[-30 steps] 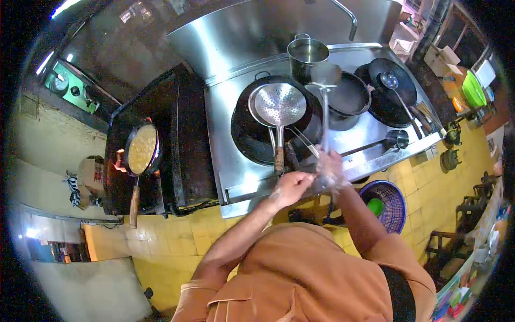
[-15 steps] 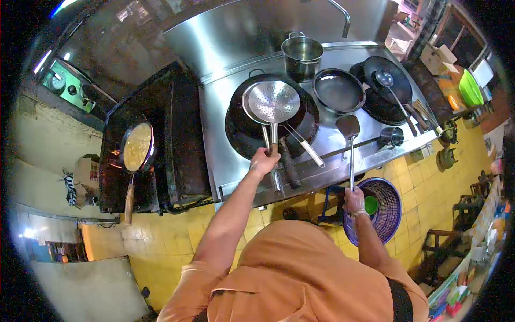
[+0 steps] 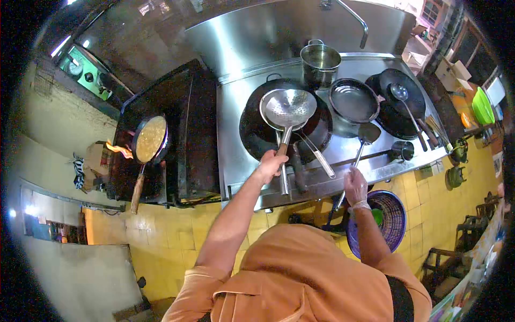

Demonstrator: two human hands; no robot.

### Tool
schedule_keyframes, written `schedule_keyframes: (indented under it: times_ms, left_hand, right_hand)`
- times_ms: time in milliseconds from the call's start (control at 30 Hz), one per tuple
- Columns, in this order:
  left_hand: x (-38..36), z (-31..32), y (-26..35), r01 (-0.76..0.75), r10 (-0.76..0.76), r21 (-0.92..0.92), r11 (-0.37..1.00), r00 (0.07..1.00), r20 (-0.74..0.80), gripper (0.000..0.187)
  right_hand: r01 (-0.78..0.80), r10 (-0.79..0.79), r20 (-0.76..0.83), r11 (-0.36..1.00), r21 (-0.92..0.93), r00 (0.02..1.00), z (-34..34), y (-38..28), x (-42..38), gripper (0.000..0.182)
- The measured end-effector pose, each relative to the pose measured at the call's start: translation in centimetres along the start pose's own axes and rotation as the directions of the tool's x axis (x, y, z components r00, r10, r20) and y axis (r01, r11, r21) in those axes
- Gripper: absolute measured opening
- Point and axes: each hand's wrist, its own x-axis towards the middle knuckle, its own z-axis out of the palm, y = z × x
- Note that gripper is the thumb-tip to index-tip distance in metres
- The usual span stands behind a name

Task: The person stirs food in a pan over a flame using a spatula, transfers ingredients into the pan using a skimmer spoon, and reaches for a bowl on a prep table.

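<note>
My left hand (image 3: pixel 272 164) is closed round the handle of a perforated metal strainer (image 3: pixel 289 107), whose bowl is over a large black wok (image 3: pixel 249 129). A second strainer lies under it, largely hidden. My right hand (image 3: pixel 355 185), in a clear glove, is closed on the long metal handle of a spatula (image 3: pixel 369 132). The spatula's dark blade is at the near edge of a black frying pan (image 3: pixel 354 100). Another metal handle (image 3: pixel 322 162) sticks out of the wok between my hands.
Flames show beside a pan of yellowish food (image 3: pixel 150 139) on the dark stove at left. A steel pot (image 3: pixel 320 64) stands behind the wok. A ladle (image 3: pixel 399 92) lies on dark pans at right. Below the counter is a purple basket (image 3: pixel 398 225).
The view has shifted, moving the counter right in the frame. My right hand has moved up the spatula's handle, which now slants more. Flames beside the left pan are larger.
</note>
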Motion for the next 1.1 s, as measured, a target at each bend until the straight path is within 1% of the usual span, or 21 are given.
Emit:
schedule_keyframes:
  times_ms: [33, 100, 167, 267, 300, 367, 400, 433, 500, 533, 567, 600, 633, 700, 733, 833, 900, 967, 1000, 1033, 1100]
  left_hand:
    - [-0.1, 0.2, -0.2, -0.039, 0.037, -0.044, 0.998, 0.999, -0.033, 0.035]
    - [-2.1, 1.5, 1.0, -0.037, 0.037, 0.0, 0.999, 0.998, -0.057, 0.042]
    - [-2.6, 3.2, 0.7, -0.252, 0.284, 0.343, 0.905, 0.958, -0.047, 0.049]
    - [-7.8, 7.1, 3.6, -0.366, 0.384, 0.275, 0.889, 0.923, -0.013, 0.053]
    - [-7.9, 8.2, 3.1, -0.383, 0.404, 0.296, 0.875, 0.915, -0.011, 0.052]
    - [-7.6, 9.4, 2.2, -0.536, 0.552, 0.325, 0.779, 0.833, 0.051, 0.053]
    - [-8.5, 9.4, 3.0, -0.525, 0.51, 0.291, 0.8, 0.85, 0.13, 0.055]
    - [-8.2, 9.7, 2.0, -0.59, 0.552, 0.211, 0.779, 0.806, 0.215, 0.055]
    - [-7.8, 10.5, 0.3, -0.209, 0.216, -0.054, 0.976, 0.938, 0.27, 0.057]
    - [-6.8, 10.9, -0.8, -0.21, 0.217, -0.054, 0.976, 0.937, 0.273, 0.057]
    - [-5.4, 11.6, -2.4, -0.122, 0.118, 0.003, 0.993, 0.966, 0.231, 0.058]
    - [-4.5, 12.2, -3.0, -0.032, 0.021, 0.055, 0.998, 0.983, 0.184, 0.06]
    - [-3.7, 13.0, -3.7, -0.032, 0.021, 0.053, 0.998, 0.981, 0.193, 0.06]
    - [-2.9, 14.7, -3.9, 0.098, -0.059, -0.202, 0.975, 0.98, 0.189, 0.061]
    - [-2.3, 15.3, -3.8, 0.167, -0.102, -0.305, 0.937, 0.97, 0.218, 0.056]
    - [2.6, 17.9, -6.1, 0.196, -0.1, -0.414, 0.889, 0.965, 0.24, 0.051]
    - [3.0, 18.6, -4.6, 0.226, -0.137, -0.474, 0.851, 0.967, 0.216, 0.044]
    - [3.3, 18.3, -4.0, 0.264, -0.111, -0.7, 0.664, 0.96, 0.258, 0.034]
    - [1.9, 17.9, -2.6, 0.244, -0.138, -0.764, 0.597, 0.97, 0.202, 0.026]
    - [0.9, 17.3, -2.1, 0.247, -0.139, -0.761, 0.599, 0.969, 0.205, 0.026]
    - [-0.6, 16.0, -1.9, -0.026, 0.028, -0.683, 0.73, 1.0, -0.008, 0.025]
  right_hand:
    - [0.078, -0.079, 0.002, 0.989, 0.124, 0.997, -0.1, -2.0, 0.6, 0.038]
    - [-0.286, 0.108, 0.385, 0.85, 0.442, 0.917, -0.1, -6.0, 1.8, 0.034]
    - [-0.638, 0.125, 0.651, 0.406, 0.655, 0.749, 0.6, -9.3, 2.6, 0.028]
    - [-0.557, -0.001, 0.601, 0.375, 0.741, 0.799, 1.4, -13.8, 3.6, 0.026]
    - [-0.495, 0.088, 0.542, 0.549, 0.673, 0.836, 2.2, -14.0, 4.3, 0.028]
    - [-0.553, 0.147, 0.557, 0.47, 0.688, 0.818, 2.1, -13.5, 4.8, 0.027]
    - [-0.644, 0.234, 0.607, 0.408, 0.647, 0.759, 2.3, -12.0, 5.4, 0.02]
    - [-0.624, 0.278, 0.559, 0.36, 0.694, 0.781, 2.3, -10.4, 5.5, 0.016]
    - [-0.548, 0.243, 0.496, 0.467, 0.694, 0.834, 1.1, -7.7, 5.5, 0.015]
    - [-0.491, 0.215, 0.453, 0.549, 0.677, 0.865, 0.8, -5.7, 5.6, 0.016]
    - [-0.431, 0.186, 0.413, 0.624, 0.651, 0.892, 0.6, -4.3, 5.4, 0.017]
    - [-0.554, 0.309, 0.479, 0.627, 0.547, 0.822, -2.2, -6.1, 4.5, 0.019]
    - [-0.556, 0.316, 0.474, 0.629, 0.544, 0.822, -2.1, -4.8, 4.0, 0.019]
    - [-0.47, 0.215, 0.438, 0.613, 0.635, 0.873, -2.3, -2.0, 3.2, 0.021]
    - [-0.508, 0.231, 0.473, 0.594, 0.624, 0.85, -2.8, -1.2, 2.3, 0.025]
    - [-0.476, 0.219, 0.455, 0.654, 0.588, 0.863, -3.8, 0.8, -0.1, 0.03]
    - [-0.499, 0.252, 0.473, 0.693, 0.52, 0.844, -4.8, 0.2, -1.3, 0.031]
    - [-0.585, 0.301, 0.513, 0.551, 0.595, 0.804, -6.7, -2.2, -3.1, 0.031]
    - [-0.586, 0.317, 0.5, 0.546, 0.599, 0.806, -6.9, -2.0, -3.5, 0.029]
    - [-0.587, 0.321, 0.497, 0.543, 0.6, 0.806, -7.3, -2.0, -3.8, 0.029]
    - [-0.603, 0.319, 0.515, 0.509, 0.615, 0.795, -8.7, -3.1, -4.6, 0.027]
